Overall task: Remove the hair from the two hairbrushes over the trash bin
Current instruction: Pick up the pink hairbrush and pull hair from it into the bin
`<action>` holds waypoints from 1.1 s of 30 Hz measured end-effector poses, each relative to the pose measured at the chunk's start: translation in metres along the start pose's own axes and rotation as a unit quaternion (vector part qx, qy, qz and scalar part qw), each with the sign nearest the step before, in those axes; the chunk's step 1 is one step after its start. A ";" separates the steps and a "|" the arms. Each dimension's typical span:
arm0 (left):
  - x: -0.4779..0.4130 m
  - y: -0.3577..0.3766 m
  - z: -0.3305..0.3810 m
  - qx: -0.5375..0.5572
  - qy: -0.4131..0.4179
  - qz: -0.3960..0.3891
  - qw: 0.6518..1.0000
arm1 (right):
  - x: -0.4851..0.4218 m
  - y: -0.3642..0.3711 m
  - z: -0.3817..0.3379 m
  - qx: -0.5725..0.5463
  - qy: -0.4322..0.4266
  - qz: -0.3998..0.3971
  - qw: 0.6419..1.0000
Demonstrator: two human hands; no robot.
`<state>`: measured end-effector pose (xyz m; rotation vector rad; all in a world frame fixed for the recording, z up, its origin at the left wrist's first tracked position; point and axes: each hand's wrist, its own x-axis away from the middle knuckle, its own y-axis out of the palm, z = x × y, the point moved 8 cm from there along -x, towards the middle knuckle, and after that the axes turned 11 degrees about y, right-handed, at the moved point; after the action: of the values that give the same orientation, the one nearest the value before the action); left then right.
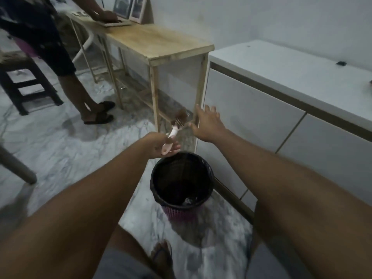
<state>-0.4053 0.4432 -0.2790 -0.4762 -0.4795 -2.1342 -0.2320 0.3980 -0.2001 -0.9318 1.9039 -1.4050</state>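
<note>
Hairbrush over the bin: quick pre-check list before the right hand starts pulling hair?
1. Left hand grips the hairbrush by its handle: ok.
2. Clump of hair sits on the bristles, exposed: ok.
3. Right hand open, empty, beside the brush head, not yet touching the hair: ok.
4. Brush head directly above the trash bin opening: cannot tell; in the picture it appears past the far rim.
5. Bin liner open, mouth unobstructed: ok.
6. Second hairbrush located: not ok, not in view.
</note>
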 end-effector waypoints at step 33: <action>-0.127 -0.014 -0.208 -0.056 -0.012 0.143 0.988 | -0.019 0.287 0.085 -0.356 0.165 -0.153 0.907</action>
<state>-0.3807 0.4324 -0.5219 -0.5979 -0.2853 -1.8854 -0.2079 0.4233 -0.4984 -1.4501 2.7102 -1.0662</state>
